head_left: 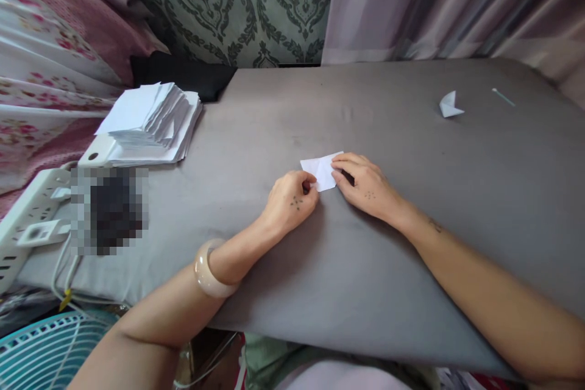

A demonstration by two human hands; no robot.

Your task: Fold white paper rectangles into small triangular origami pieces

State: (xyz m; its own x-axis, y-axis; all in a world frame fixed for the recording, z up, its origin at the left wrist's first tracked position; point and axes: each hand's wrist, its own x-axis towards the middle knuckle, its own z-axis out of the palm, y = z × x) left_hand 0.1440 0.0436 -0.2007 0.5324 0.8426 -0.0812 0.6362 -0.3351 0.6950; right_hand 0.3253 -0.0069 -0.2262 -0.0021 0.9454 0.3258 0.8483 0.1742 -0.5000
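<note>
A small folded sheet of white paper (325, 173) lies on the grey cloth between my hands, with a crease across it. My left hand (292, 196) pinches its lower left edge between thumb and curled fingers. At the right edge, my right hand (364, 186) grips the paper with thumb below and fingertips above. Part of each edge is hidden under the fingers. Farther off to the right stands a folded white paper piece (451, 105) with pointed corners, apart from both hands.
A tall stack of white paper (153, 119) sits at the back left. Near it are a white power strip (30, 219) with plugs and cables, and a blurred-out dark object (116, 210). A cotton swab (503, 97) lies far right. A teal fan grille (46, 350) is below left.
</note>
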